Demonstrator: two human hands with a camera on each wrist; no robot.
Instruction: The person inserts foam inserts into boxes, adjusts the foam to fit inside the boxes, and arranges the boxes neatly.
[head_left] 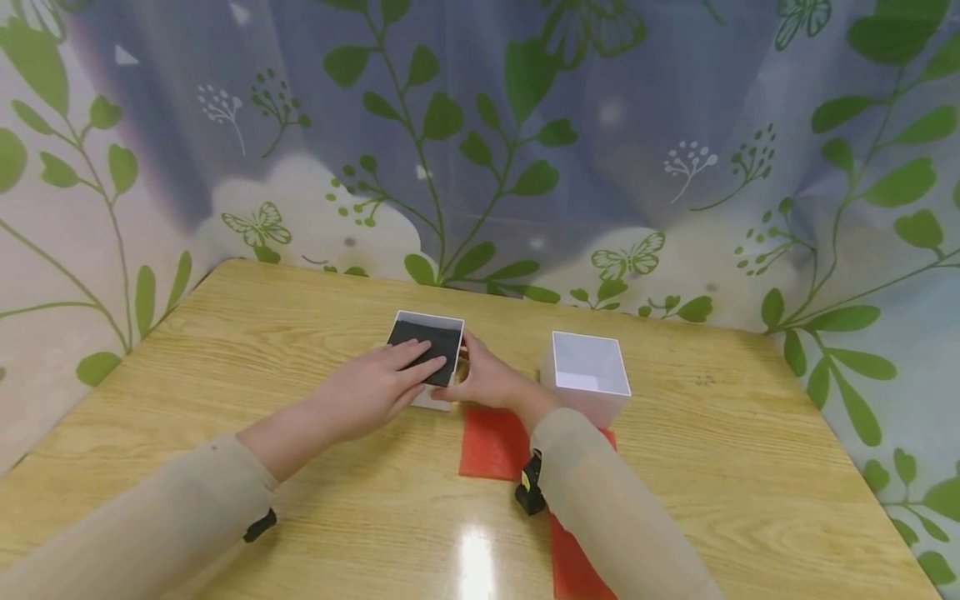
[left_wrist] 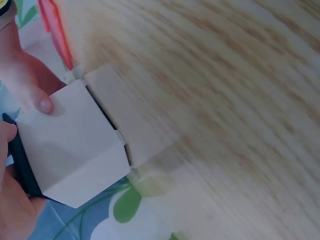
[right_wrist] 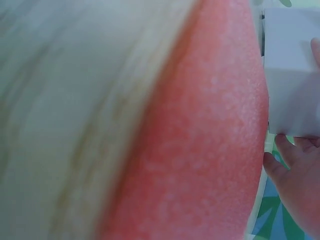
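A white square box [head_left: 432,400], wider than it is tall, stands near the middle of the table with its top open. A flat black piece [head_left: 442,337] covers most of the opening; its material is unclear. My left hand [head_left: 375,383] rests on this piece with straight, spread fingers. At the box's right side my right hand [head_left: 491,379] grips the wall, its thumb on the front face. From the left wrist view, the black piece shows at the box's upper edge. A pale panel [left_wrist: 132,112] lies along the foot of the box.
A second white open-topped box [head_left: 592,367] stands to the right. Red sheets [head_left: 495,446] lie under and beside my right forearm on the wooden table [head_left: 315,525]. A leaf-patterned curtain [head_left: 480,167] hangs behind the table.
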